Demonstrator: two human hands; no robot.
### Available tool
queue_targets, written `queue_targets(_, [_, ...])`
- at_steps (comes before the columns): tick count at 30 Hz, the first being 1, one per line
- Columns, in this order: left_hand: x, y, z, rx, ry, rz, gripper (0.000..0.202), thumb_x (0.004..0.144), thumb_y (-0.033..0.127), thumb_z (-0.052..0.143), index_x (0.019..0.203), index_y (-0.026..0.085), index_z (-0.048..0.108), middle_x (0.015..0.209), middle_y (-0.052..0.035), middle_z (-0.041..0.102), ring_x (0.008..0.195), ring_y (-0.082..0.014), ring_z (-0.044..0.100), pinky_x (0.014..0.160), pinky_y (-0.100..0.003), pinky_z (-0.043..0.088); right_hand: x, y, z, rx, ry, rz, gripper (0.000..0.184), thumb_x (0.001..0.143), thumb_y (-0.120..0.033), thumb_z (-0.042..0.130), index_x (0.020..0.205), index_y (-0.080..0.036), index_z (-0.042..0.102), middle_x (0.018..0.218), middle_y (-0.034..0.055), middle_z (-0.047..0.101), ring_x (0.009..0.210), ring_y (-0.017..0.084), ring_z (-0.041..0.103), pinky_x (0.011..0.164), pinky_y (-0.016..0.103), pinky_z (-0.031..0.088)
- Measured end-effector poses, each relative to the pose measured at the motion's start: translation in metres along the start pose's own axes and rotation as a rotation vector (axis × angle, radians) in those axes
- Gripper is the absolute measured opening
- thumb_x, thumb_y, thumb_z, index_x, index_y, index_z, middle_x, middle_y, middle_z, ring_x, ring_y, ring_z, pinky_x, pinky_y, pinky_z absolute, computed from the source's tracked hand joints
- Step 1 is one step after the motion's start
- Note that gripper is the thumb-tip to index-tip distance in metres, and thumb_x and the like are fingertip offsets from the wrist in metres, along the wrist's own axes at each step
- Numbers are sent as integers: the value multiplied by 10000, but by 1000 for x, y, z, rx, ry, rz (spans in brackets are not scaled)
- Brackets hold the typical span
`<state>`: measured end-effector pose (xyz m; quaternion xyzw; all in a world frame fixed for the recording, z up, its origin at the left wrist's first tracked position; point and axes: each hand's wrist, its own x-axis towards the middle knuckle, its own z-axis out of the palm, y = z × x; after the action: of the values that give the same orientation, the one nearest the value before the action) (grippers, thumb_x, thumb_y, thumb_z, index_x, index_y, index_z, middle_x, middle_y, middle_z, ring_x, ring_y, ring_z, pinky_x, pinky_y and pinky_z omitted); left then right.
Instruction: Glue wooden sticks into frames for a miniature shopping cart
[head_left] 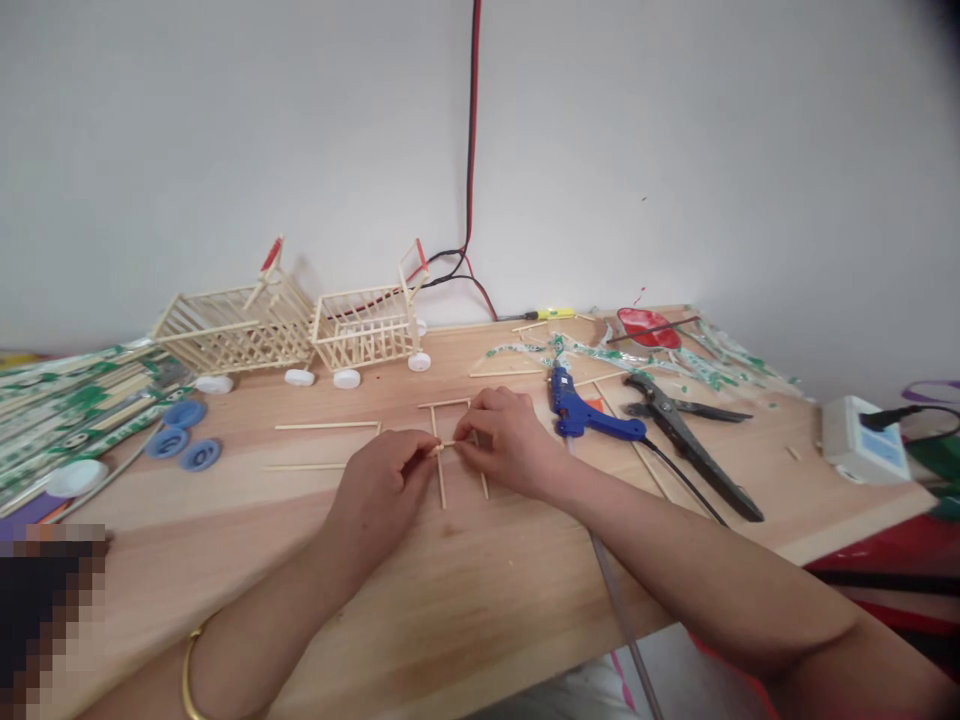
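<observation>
My left hand [382, 485] and my right hand [506, 440] meet at the middle of the wooden table [465, 600]. Both pinch a short crosswise stick [448, 445] that lies between the two long legs of a thin stick frame [439, 470] flat on the table. The frame's top bar [444, 404] shows just beyond my fingers. A blue glue gun [589, 412] lies right of my right hand, its cord running toward the table's front edge.
Two small stick carts [232, 330] [367, 325] with white wheels stand at the back left. Blue caps [180, 435] and green wrapped packs [67, 410] lie left. Loose sticks [326, 426], black cutters [690, 440], a red dish [649, 327] and a white power strip [862, 440] lie around.
</observation>
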<state>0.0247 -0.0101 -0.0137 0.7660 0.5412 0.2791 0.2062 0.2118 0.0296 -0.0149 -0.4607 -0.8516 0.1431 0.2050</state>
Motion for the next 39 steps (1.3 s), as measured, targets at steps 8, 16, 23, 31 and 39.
queue_targets(8, [0, 1, 0, 17, 14, -13, 157, 829, 240, 496, 854, 222, 650, 806, 9, 691, 756, -160, 614, 696, -271, 434, 0, 1, 0, 16, 1, -11, 50, 761, -221, 635, 782, -194, 672, 847, 55, 605, 864, 196, 497, 764, 334, 282])
queue_targets(16, [1, 2, 1, 23, 11, -20, 151, 826, 233, 502, 848, 218, 651, 806, 7, 690, 755, -160, 609, 683, -265, 430, 1, -1, -1, 11, -17, 1, 53, 768, -217, 624, 785, -193, 668, 827, 50, 601, 867, 191, 497, 767, 329, 280])
queue_targets(23, [1, 5, -2, 42, -44, -42, 193, 844, 242, 470, 863, 209, 659, 823, -2, 691, 773, -164, 607, 704, -273, 432, 1, 0, -3, 9, -37, 0, 64, 772, -226, 619, 788, -192, 671, 817, 38, 592, 861, 178, 495, 772, 322, 268])
queue_targets(31, [1, 5, -3, 38, -46, -41, 196, 840, 263, 470, 867, 211, 657, 833, -6, 693, 785, -168, 610, 718, -281, 440, 1, -3, -4, 1, -34, 1, 66, 765, -210, 616, 784, -187, 674, 817, 38, 597, 856, 176, 498, 768, 319, 265])
queue_targets(39, [0, 2, -1, 21, -19, -33, 197, 836, 290, 473, 841, 214, 654, 829, 5, 691, 773, -162, 613, 705, -273, 437, 2, 4, -7, 9, 46, -17, 71, 767, -219, 609, 797, -188, 666, 887, 45, 621, 899, 182, 515, 771, 311, 269])
